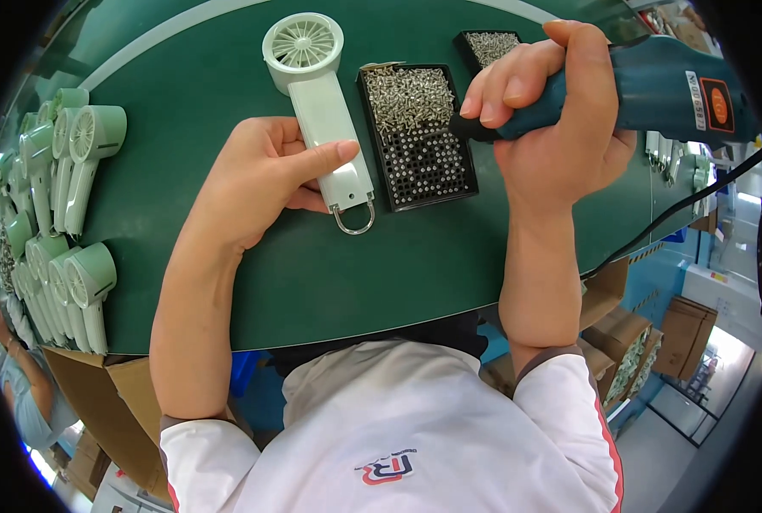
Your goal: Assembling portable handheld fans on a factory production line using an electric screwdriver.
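My left hand (pixel 270 167) is closed round the handle of a pale green handheld fan (pixel 319 107), thumb across its front. The fan's round grille points away from me, and a metal loop hangs at its near end. In my right hand (pixel 560 111) is a dark teal electric screwdriver (pixel 667 81), held level with its black nose pointing left. That nose is over the right edge of a black screw tray (pixel 432 201); its bit tip cannot be made out. Loose screws (pixel 411 94) heap in the tray's far half, and others stand in its grid of holes.
Several similar fans (pixel 90 162) stand in rows along the left side of the green table (pixel 355 291). A second screw tray (pixel 488 47) lies at the back. The screwdriver's black cord (pixel 680 209) runs down the right. Cardboard boxes (pixel 133 385) sit below the table; another person (pixel 35 385) is at far left.
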A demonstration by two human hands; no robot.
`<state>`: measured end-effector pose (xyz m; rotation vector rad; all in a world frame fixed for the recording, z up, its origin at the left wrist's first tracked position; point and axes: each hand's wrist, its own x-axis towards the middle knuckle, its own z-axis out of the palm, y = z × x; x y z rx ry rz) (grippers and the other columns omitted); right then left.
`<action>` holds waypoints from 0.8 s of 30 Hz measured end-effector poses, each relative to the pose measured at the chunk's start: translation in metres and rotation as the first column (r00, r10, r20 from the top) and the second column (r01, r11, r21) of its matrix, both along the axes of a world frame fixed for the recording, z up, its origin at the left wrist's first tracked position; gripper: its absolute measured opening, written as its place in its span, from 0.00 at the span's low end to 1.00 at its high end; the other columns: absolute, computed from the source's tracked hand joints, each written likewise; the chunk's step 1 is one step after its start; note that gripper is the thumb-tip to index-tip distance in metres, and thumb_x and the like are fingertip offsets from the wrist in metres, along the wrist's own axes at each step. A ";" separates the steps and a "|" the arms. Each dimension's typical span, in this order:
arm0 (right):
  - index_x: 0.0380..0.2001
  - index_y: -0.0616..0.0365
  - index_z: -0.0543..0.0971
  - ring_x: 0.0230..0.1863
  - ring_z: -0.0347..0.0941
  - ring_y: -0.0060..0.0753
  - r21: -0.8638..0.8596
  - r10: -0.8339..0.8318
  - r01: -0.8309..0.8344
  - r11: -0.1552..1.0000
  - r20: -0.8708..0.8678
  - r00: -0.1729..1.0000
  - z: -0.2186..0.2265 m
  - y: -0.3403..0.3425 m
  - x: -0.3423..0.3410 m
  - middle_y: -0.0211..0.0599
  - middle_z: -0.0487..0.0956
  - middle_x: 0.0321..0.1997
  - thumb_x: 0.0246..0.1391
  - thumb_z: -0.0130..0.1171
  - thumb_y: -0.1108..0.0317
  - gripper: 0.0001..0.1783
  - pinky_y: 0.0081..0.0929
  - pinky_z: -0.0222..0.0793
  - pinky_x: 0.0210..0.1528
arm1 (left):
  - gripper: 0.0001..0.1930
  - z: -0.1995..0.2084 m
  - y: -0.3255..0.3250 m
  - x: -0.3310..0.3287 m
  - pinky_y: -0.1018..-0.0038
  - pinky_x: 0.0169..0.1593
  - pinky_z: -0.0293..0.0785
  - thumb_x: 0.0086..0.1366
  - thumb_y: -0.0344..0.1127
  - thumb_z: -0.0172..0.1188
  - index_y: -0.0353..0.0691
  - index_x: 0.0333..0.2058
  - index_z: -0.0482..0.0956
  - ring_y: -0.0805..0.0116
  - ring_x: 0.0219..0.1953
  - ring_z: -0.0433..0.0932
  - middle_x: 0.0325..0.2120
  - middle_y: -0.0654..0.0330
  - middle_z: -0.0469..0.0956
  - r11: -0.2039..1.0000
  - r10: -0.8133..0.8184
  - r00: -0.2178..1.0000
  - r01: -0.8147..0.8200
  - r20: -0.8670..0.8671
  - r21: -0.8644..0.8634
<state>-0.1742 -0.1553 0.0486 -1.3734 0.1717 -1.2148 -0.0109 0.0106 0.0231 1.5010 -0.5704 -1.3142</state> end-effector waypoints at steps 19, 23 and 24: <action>0.39 0.68 0.75 0.12 0.67 0.28 0.184 -0.238 0.261 0.948 -0.137 0.962 0.017 0.032 0.018 0.36 0.72 0.18 0.72 0.51 0.64 0.15 0.31 0.72 0.17 | 0.21 0.000 0.000 0.001 0.72 0.38 0.88 0.65 0.39 0.71 0.22 0.46 0.82 0.66 0.35 0.87 0.36 0.51 0.86 1.000 -0.005 1.000 0.005 0.000 0.001; 0.37 0.66 0.75 0.12 0.66 0.28 0.183 -0.255 0.289 0.940 -0.189 0.948 0.018 0.041 0.022 0.35 0.72 0.17 0.72 0.52 0.65 0.13 0.30 0.72 0.17 | 0.21 -0.001 0.000 0.001 0.72 0.38 0.88 0.65 0.39 0.72 0.22 0.45 0.82 0.66 0.35 0.87 0.36 0.51 0.86 1.000 -0.006 1.000 0.006 -0.006 -0.008; 0.36 0.65 0.74 0.12 0.66 0.27 0.152 -0.258 0.293 0.944 -0.217 0.941 0.018 0.043 0.023 0.35 0.72 0.17 0.72 0.53 0.65 0.13 0.30 0.71 0.17 | 0.21 -0.002 0.000 0.002 0.72 0.38 0.88 0.65 0.39 0.72 0.22 0.45 0.82 0.66 0.35 0.87 0.35 0.51 0.86 1.000 -0.008 1.000 0.008 -0.005 -0.004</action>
